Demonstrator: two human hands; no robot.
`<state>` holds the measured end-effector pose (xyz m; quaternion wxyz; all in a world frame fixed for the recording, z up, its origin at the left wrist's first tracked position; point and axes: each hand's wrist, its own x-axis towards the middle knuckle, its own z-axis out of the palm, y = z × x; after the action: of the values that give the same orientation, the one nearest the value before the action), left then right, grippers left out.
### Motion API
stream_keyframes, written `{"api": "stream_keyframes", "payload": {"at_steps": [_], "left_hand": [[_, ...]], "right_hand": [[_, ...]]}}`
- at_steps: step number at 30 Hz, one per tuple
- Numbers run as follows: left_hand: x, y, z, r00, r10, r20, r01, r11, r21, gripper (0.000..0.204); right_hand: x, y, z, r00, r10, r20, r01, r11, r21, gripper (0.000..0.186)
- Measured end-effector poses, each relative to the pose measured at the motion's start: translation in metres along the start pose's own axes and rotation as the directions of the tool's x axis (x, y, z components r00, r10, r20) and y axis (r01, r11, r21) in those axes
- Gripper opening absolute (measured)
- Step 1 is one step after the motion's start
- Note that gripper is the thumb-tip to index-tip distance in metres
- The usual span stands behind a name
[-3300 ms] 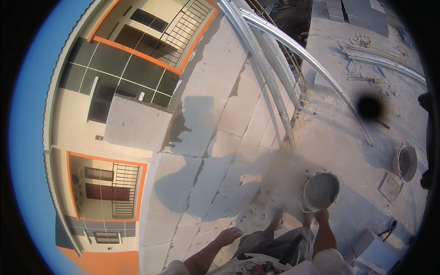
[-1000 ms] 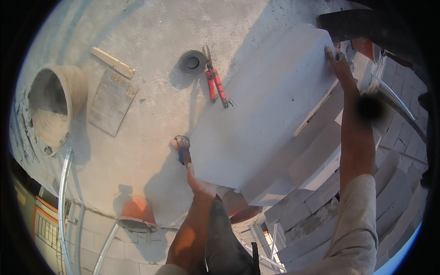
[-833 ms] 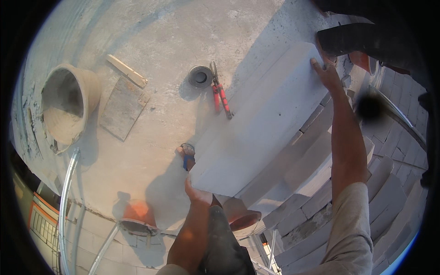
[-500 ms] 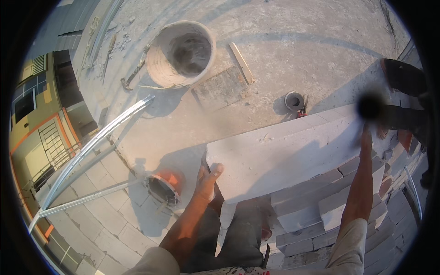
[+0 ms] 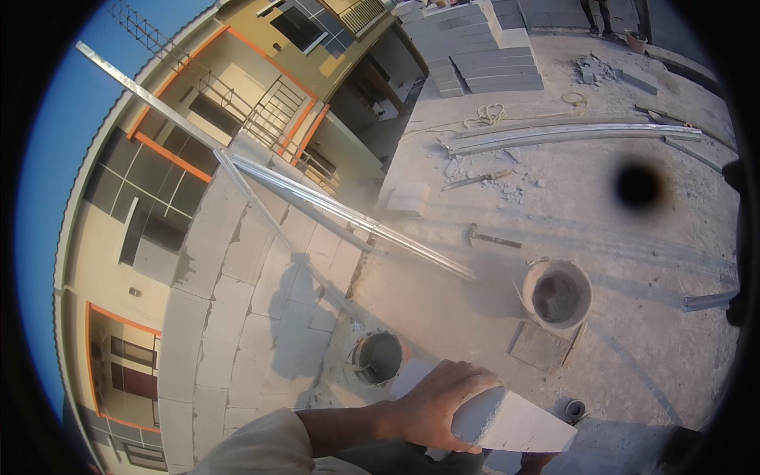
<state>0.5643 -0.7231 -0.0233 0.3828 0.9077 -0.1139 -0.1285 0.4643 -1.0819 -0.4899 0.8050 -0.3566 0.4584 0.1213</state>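
Observation:
My left hand (image 5: 439,404) is wrapped over one end of a pale lightweight building block (image 5: 529,426), thumb on the near side and fingers over the top. The block sits tilted at the bottom of the view, its lower part cut off. Below it shows a dark brownish patch (image 5: 537,462) that may be part of my right hand; its fingers cannot be made out. Just beyond my left hand stands a bucket (image 5: 401,347) with grey inside. Farther right is a larger pale bucket (image 5: 588,294) of grey mortar, beside a flat board (image 5: 529,347).
A wall of pale blocks (image 5: 261,317) runs along the left, crossed by long metal profiles (image 5: 412,249). A hammer (image 5: 495,238) lies on the concrete floor. A small round container (image 5: 575,409) stands near the block. Stacked blocks (image 5: 503,63) and a person's legs (image 5: 599,17) are at the back.
The view has swung left and up toward the building. The block now appears end-on at the bottom, with my left hand over its end. My right arm has left the clear view.

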Motion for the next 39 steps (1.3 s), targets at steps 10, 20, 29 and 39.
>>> {"api": "stream_keyframes", "payload": {"at_steps": [10,20,29,39], "left_hand": [[-0.094,0.045,-0.159,0.970,0.187,-0.155,-0.147,0.960,0.238,0.091],[-0.158,-0.007,-0.284,0.946,0.129,-0.298,-0.032,0.951,0.308,0.089],[-0.115,-0.098,-0.366,0.961,-0.202,-0.189,0.249,0.930,0.271,0.098],[-0.092,-0.169,-0.530,0.951,-0.133,-0.278,0.175,0.976,0.132,0.105]], "right_hand": [[-0.186,-0.075,0.258,0.597,-0.177,0.783,0.746,-0.238,-0.623,0.117],[-0.239,0.038,0.486,-0.107,0.211,0.972,0.983,0.172,0.071,0.101],[-0.275,0.060,0.609,-0.003,0.520,0.854,0.957,0.250,-0.149,0.075],[-0.300,0.001,0.770,-0.004,0.442,0.897,1.000,-0.017,0.014,0.075]]}}
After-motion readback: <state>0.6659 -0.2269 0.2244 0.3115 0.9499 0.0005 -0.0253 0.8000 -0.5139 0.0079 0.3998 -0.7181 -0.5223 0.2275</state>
